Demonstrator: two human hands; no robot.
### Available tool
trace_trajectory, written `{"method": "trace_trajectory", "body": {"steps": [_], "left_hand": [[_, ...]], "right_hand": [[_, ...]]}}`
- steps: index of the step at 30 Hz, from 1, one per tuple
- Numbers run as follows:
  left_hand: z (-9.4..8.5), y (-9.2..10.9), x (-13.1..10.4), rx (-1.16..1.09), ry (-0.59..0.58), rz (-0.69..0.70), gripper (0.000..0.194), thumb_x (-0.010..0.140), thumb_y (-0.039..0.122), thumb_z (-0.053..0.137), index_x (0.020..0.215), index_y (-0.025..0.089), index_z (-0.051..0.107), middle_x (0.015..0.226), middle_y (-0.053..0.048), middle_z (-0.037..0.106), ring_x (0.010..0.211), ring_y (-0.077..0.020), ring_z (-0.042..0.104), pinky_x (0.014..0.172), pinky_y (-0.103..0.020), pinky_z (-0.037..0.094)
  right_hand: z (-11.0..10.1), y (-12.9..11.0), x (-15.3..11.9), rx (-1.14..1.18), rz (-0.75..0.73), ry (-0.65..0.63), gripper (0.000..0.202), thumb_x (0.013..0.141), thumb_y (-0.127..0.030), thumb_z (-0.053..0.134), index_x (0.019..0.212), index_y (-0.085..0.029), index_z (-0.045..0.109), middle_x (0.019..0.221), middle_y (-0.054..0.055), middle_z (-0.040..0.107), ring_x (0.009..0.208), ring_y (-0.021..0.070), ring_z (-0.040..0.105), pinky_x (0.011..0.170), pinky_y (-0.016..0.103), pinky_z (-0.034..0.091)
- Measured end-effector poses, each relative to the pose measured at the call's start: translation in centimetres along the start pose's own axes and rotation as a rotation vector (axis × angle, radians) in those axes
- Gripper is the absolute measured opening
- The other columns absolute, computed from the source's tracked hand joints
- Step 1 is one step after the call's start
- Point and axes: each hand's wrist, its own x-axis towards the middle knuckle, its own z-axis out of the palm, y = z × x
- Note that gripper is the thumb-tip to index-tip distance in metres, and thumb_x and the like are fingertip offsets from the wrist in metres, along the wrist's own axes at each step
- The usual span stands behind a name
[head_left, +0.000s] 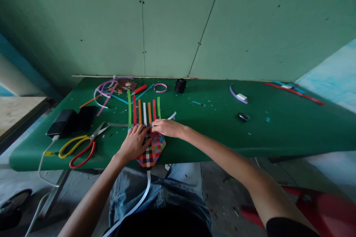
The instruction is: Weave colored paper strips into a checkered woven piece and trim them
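Note:
A woven mat of coloured strips [155, 152] lies at the table's front edge, its near end cut to a blunt point. Loose green, red, orange and white strip ends [144, 113] stick out from its far side. My left hand [135, 140] lies on the weave with its fingers stretched out, pressing it down. Beside it, my right hand [168, 127] has its fingers together at the weave's upper edge, on a narrow strip mostly hidden under them. A pale strip end [172, 115] shows past the right hand, and a grey strip [119, 124] runs out to the left.
Scissors with yellow and red handles [90, 142] lie open at left, near a black case [62, 122] with a white cable. Curled purple strips [104, 89], a red-handled tool [140, 89] and a black thread spool [180, 85] are farther back. A dark oval object [243, 117] sits right.

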Motion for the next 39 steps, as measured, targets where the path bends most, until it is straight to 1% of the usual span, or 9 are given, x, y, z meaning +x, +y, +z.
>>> {"method": "trace_trajectory", "body": {"steps": [8,12,15,17,21,24,27,31,39], "left_hand": [[0.0,0.0,0.0,-0.011,-0.010,-0.007,0.050,0.108,0.048,0.046,0.148,0.020,0.054,0.140,-0.014,0.059,0.120,-0.0327,0.056,0.101,-0.050,0.045],[0.1,-0.1,0.0,-0.019,-0.010,-0.008,0.051,0.107,0.047,0.047,0.150,0.021,0.053,0.140,-0.014,0.059,0.119,-0.0331,0.055,0.102,-0.051,0.045],[0.1,-0.1,0.0,-0.008,-0.012,-0.005,0.051,0.107,0.047,0.047,0.150,0.021,0.052,0.140,-0.015,0.059,0.120,-0.0332,0.055,0.102,-0.052,0.044],[0.1,0.0,0.0,-0.002,-0.012,-0.004,0.051,0.108,0.047,0.045,0.151,0.021,0.052,0.141,-0.015,0.058,0.122,-0.0332,0.054,0.103,-0.051,0.044],[0.0,0.0,-0.1,-0.006,-0.010,-0.010,0.050,0.108,0.047,0.044,0.151,0.022,0.051,0.142,-0.015,0.058,0.123,-0.0328,0.054,0.103,-0.050,0.044],[-0.1,0.0,-0.1,-0.016,-0.005,-0.003,0.050,0.108,0.047,0.045,0.151,0.023,0.051,0.142,-0.014,0.058,0.122,-0.0325,0.054,0.102,-0.050,0.045],[0.0,0.0,0.0,-0.017,-0.006,-0.002,0.051,0.107,0.047,0.045,0.152,0.022,0.050,0.141,-0.014,0.058,0.123,-0.0327,0.054,0.102,-0.050,0.044],[0.1,-0.1,-0.1,-0.010,-0.013,0.000,0.052,0.107,0.047,0.045,0.152,0.022,0.050,0.141,-0.014,0.058,0.123,-0.0329,0.054,0.102,-0.050,0.044],[0.1,0.0,-0.1,0.015,-0.012,0.001,0.052,0.108,0.048,0.045,0.152,0.020,0.050,0.143,-0.015,0.058,0.125,-0.0337,0.054,0.102,-0.050,0.043]], "right_hand": [[0.3,0.3,0.1,0.028,-0.041,-0.013,0.021,0.102,-0.001,0.055,0.096,-0.013,0.072,0.100,0.008,0.068,0.095,0.0178,0.062,0.086,0.029,0.051],[0.1,0.1,-0.2,-0.011,-0.057,-0.014,0.018,0.102,-0.003,0.057,0.101,-0.013,0.072,0.104,0.008,0.070,0.099,0.0180,0.063,0.087,0.029,0.051],[-0.4,-0.2,-0.3,-0.083,-0.049,-0.022,0.020,0.103,-0.006,0.057,0.113,-0.016,0.072,0.108,0.007,0.071,0.101,0.0181,0.065,0.086,0.030,0.051],[-0.9,-0.4,-0.2,-0.160,-0.036,-0.048,0.021,0.104,-0.007,0.056,0.115,-0.016,0.071,0.105,0.007,0.071,0.098,0.0181,0.065,0.083,0.031,0.051],[-1.7,-0.6,0.6,-0.333,-0.083,-0.108,0.019,0.105,-0.009,0.054,0.102,-0.016,0.071,0.099,0.007,0.070,0.092,0.0196,0.064,0.078,0.033,0.049],[-2.0,-0.3,1.0,-0.376,-0.138,-0.123,0.016,0.106,-0.011,0.056,0.101,-0.016,0.071,0.101,0.007,0.069,0.092,0.0199,0.063,0.077,0.033,0.048],[-2.1,0.2,0.9,-0.354,-0.143,-0.139,0.016,0.106,-0.010,0.056,0.105,-0.017,0.070,0.100,0.006,0.069,0.092,0.0188,0.062,0.077,0.031,0.047],[-2.0,0.5,0.7,-0.287,-0.129,-0.161,0.018,0.106,-0.009,0.054,0.103,-0.015,0.071,0.099,0.006,0.069,0.091,0.0184,0.063,0.077,0.030,0.048],[-2.0,0.7,1.1,-0.158,-0.114,-0.157,0.018,0.104,-0.005,0.056,0.102,-0.015,0.071,0.097,0.005,0.070,0.092,0.0176,0.065,0.075,0.028,0.049]]}}
